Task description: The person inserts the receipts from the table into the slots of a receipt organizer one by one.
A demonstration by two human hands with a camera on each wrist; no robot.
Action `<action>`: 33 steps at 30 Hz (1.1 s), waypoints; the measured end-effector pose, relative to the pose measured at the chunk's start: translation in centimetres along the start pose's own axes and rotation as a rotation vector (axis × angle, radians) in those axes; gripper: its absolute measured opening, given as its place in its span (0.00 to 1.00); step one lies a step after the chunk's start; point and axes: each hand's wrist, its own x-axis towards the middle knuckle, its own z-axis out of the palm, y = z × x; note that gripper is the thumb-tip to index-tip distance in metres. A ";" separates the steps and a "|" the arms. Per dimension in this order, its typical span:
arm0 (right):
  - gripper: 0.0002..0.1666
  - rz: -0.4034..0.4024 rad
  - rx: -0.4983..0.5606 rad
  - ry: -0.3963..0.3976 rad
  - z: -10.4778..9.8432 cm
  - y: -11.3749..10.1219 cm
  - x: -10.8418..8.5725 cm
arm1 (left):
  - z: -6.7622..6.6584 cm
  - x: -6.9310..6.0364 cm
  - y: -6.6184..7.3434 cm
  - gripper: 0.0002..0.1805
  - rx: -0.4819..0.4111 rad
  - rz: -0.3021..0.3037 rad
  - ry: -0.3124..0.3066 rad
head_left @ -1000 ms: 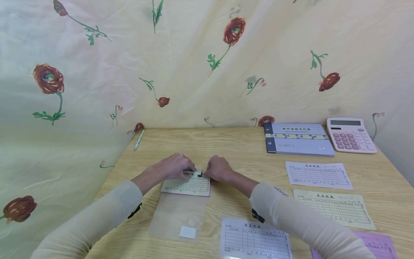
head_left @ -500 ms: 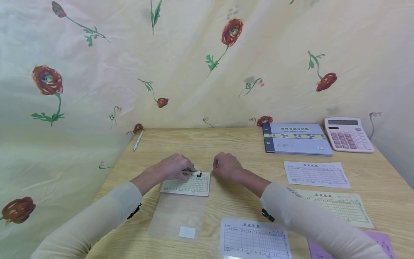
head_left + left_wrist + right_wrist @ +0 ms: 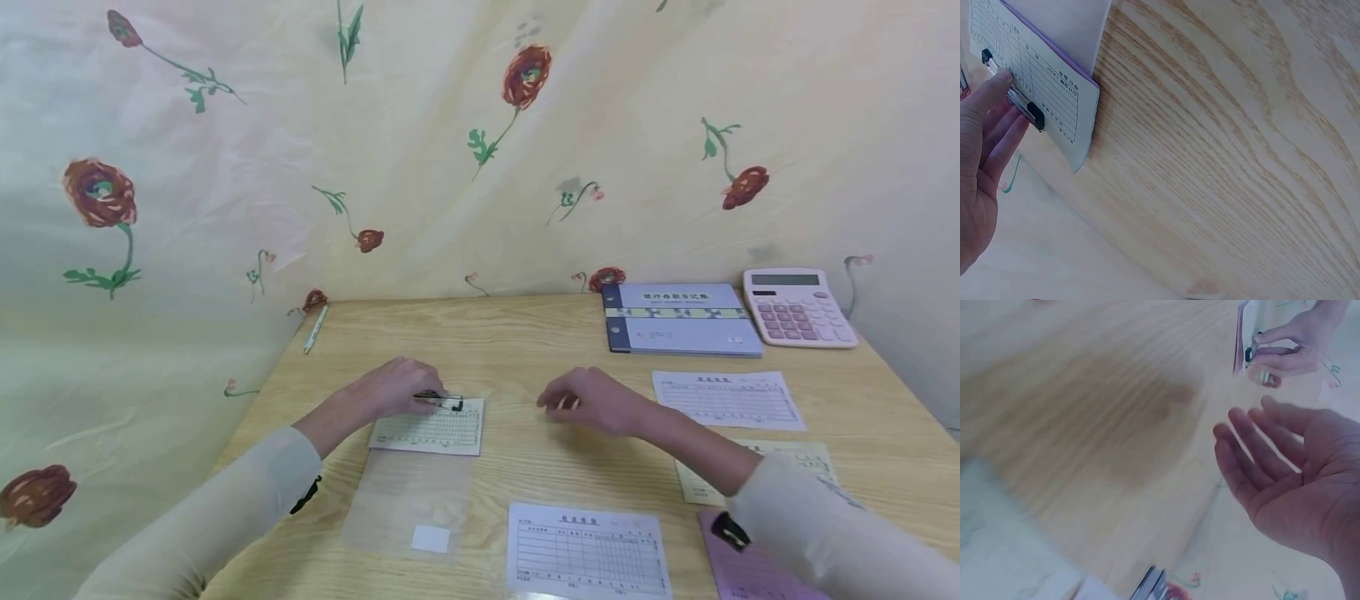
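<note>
Left grip (image 3: 393, 387) pinches the clip (image 3: 1033, 114) on stacked slips (image 3: 442, 433); right grip (image 3: 600, 402), fingers relaxed, hovers between them and a white form (image 3: 727, 400).

1. Cannot see the whole clip (image 3: 454, 403) in the head view, partly hidden by the left hand (image 3: 393, 388)
2. Can trace the purple form (image 3: 735, 571) only partly, covered by the right sleeve (image 3: 847, 525), cut off below
3. Cannot read the pale sheet (image 3: 1004, 540), blurred in the right wrist view
4. Cannot tell any marks on the white label (image 3: 431, 538), too small
</note>
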 end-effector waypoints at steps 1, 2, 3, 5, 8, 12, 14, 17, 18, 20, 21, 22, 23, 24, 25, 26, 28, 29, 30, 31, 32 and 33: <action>0.12 -0.017 0.009 -0.011 -0.1 0.1 -0.8 | 0.0 0.0 0.0 0.13 0.000 -0.002 -0.001; 0.12 -0.028 0.016 -0.020 -0.1 0.3 -1.7 | 0.0 0.0 0.0 0.13 0.000 -0.002 0.001; 0.12 -0.034 0.022 -0.030 -0.1 0.3 -2.5 | 0.0 0.0 0.0 0.13 -0.001 -0.001 0.003; 0.13 -0.041 0.032 -0.050 0.0 0.4 -4.0 | 0.0 -0.2 0.0 0.13 -0.003 0.000 0.013; 0.15 -0.035 0.036 -0.073 0.3 0.5 -6.0 | 0.0 -0.4 0.0 0.17 -0.016 -0.004 0.034; 0.21 0.003 0.007 -0.071 1.3 0.6 -8.4 | 0.0 -0.7 -0.1 0.25 -0.045 -0.040 0.056; 0.26 0.046 -0.004 -0.064 2.0 0.6 -9.4 | 0.0 -0.8 -0.2 0.28 -0.059 -0.057 0.062; 0.30 0.116 -0.041 -0.024 3.0 0.5 -10.6 | 0.0 -0.8 -0.2 0.29 -0.075 -0.074 0.063; 0.31 0.148 -0.048 -0.008 3.3 0.5 -11.0 | 0.0 -0.8 -0.2 0.29 -0.081 -0.076 0.063; 0.31 0.202 -0.068 0.029 3.9 0.2 -11.5 | 0.0 -0.9 -0.3 0.29 -0.092 -0.077 0.070; 0.32 0.209 -0.083 0.048 4.3 0.1 -11.7 | 0.0 -0.9 -0.3 0.29 -0.097 -0.077 0.076; 0.34 0.218 -0.093 0.062 4.5 0.0 -11.9 | 0.2 -1.0 -0.4 0.29 -0.106 -0.073 0.087; 0.36 0.237 -0.108 0.070 4.8 -0.2 -12.0 | 0.3 -1.1 -0.5 0.29 -0.118 -0.069 0.100; 0.38 0.251 -0.121 0.077 5.0 -0.3 -12.2 | 0.4 -1.1 -0.5 0.29 -0.131 -0.064 0.117; 0.41 0.266 -0.134 0.081 5.2 -0.4 -12.4 | 0.6 -1.2 -0.6 0.29 -0.149 -0.061 0.135; 0.44 0.280 -0.150 0.082 5.4 -0.6 -12.5 | 0.9 -1.2 -0.7 0.29 -0.169 -0.060 0.152; 0.48 0.323 -0.181 0.078 5.6 -0.8 -12.8 | 1.4 -1.3 -0.9 0.29 -0.231 -0.073 0.182; 0.49 0.346 -0.188 0.073 5.8 -0.9 -12.9 | 1.6 -1.3 -1.0 0.29 -0.261 -0.083 0.193; 0.50 0.357 -0.192 0.071 5.9 -0.9 -13.0 | 1.8 -1.3 -1.0 0.30 -0.294 -0.097 0.201; 0.49 0.369 -0.196 0.070 6.0 -1.0 -13.1 | 2.0 -1.4 -1.0 0.30 -0.323 -0.112 0.205; 0.48 0.380 -0.198 0.066 6.1 -1.0 -13.1 | 2.1 -1.5 -1.0 0.30 -0.346 -0.127 0.208; 0.46 0.399 -0.195 0.062 6.1 -1.0 -13.1 | 2.2 -1.5 -1.0 0.30 -0.360 -0.142 0.208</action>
